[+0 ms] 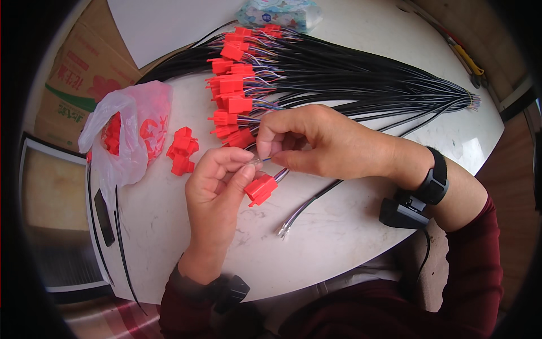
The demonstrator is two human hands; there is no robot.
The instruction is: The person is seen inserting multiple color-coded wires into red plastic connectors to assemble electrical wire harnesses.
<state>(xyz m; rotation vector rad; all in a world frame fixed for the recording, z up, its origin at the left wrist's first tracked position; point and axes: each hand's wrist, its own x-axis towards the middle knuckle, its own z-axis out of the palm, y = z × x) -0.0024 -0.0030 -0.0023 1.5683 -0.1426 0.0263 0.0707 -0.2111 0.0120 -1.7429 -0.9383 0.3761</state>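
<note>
Over the near half of the white table, my two hands meet at a thin wire. My left hand (217,186) pinches its small, pale, see-through end between thumb and index finger. From the other side my right hand (319,144) holds the wire (267,159) with thumb and fingers closed. Right below the left fingertips is a red connector housing (261,190) with several thin wires coming out of its back. Whether the left hand also grips this housing is hard to see. A black cable (312,200) with bare metal-tipped wire ends lies just right of it.
Behind my hands lies a large bundle of black cables (350,68), with several red connectors (230,83) at its left ends. Loose red connectors (182,151) and a plastic bag (121,161) lie left. A soft pack (279,14) sits at the back; a yellow-handled tool (470,61) lies far right.
</note>
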